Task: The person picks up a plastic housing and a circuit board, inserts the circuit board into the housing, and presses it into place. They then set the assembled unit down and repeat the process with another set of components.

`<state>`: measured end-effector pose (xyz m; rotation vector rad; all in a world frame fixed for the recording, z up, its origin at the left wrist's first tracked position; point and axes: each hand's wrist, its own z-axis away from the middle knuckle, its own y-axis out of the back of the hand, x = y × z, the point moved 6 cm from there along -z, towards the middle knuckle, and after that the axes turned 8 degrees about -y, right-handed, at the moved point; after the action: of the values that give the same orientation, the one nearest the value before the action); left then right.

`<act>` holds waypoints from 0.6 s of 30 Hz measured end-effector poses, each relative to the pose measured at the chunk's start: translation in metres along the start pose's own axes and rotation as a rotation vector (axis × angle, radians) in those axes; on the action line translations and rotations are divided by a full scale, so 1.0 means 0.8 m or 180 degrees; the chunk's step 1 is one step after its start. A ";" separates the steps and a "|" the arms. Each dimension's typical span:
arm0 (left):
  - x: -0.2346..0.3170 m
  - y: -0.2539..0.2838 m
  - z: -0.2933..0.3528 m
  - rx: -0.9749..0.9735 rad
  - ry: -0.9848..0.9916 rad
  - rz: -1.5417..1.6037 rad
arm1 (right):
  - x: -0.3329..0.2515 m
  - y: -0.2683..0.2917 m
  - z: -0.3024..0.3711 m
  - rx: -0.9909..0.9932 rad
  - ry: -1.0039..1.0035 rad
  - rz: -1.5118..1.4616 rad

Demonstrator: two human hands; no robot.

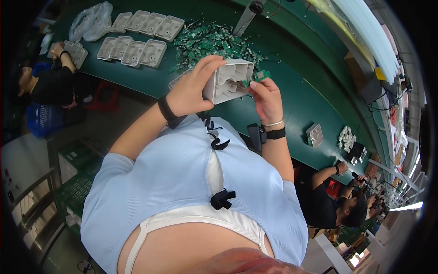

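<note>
My left hand (190,89) is closed around the side of a white plastic housing (231,95), held tilted above the bench with its hollow inside facing right. Between thumb and fingertips, my right hand (267,101) pinches a small green circuit board (261,76) at the housing's open side. Part of the board overlaps the opening; whether it touches the inside I cannot tell. Behind the housing, a heap of green circuit boards (207,43) is spread over the bench. Another pale housing (179,80) is partly hidden by my left hand.
Rows of pale housings (153,52) and a clear plastic bag (91,22) lie on the green bench (292,107) to the left. Rightward are a single housing (315,135) and a pile of small white parts (346,139). Co-workers sit at both ends; a metal post (246,20) rises behind the heap.
</note>
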<state>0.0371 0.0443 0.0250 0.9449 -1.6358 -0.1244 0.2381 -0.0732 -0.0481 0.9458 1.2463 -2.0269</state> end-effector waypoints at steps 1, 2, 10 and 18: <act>0.000 0.002 0.002 0.0010 -0.0010 -0.0014 | -0.005 -0.006 0.003 -0.0015 0.0013 0.0004; -0.001 0.004 0.004 0.0008 0.0044 0.0009 | -0.008 -0.014 0.007 -0.0071 -0.0011 0.0028; -0.005 0.018 0.008 0.0283 -0.0335 -0.0292 | -0.012 -0.068 0.020 -0.0477 0.0025 0.1111; -0.016 0.037 0.031 0.0423 -0.0003 0.0235 | -0.015 -0.116 0.028 -0.0645 0.0638 0.2573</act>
<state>0.0007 0.0621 0.0239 0.9834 -1.6938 0.0346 0.1680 -0.0554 0.0156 1.3038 0.9188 -1.1787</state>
